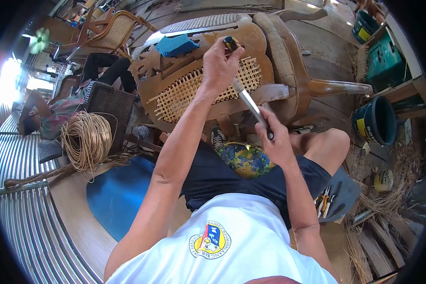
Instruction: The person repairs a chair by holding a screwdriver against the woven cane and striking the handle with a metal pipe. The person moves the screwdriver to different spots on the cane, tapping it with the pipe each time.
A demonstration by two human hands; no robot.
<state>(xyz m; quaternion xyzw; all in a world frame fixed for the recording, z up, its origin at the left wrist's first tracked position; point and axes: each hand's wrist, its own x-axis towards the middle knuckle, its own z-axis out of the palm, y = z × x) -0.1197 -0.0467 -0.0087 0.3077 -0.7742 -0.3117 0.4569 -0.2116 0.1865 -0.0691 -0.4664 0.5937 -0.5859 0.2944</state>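
Two buckets stand here: near bucket (376, 122), far bucket (364, 26). Two cane chairs show: carved chair (184, 97), far chair (114, 29). Two tools are held: metal blade (251, 105), black-handled tool (230, 43). There is one cane coil (86, 139), one blue cloth (175, 46), one fan (39, 40), one green crate (383, 57), one seated co-worker (57, 111).

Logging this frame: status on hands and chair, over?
Left hand gripping dark-handled tool at the cane panel. Right hand gripping flat metal blade, angled toward the panel. Chair lying tipped; nothing blocking.
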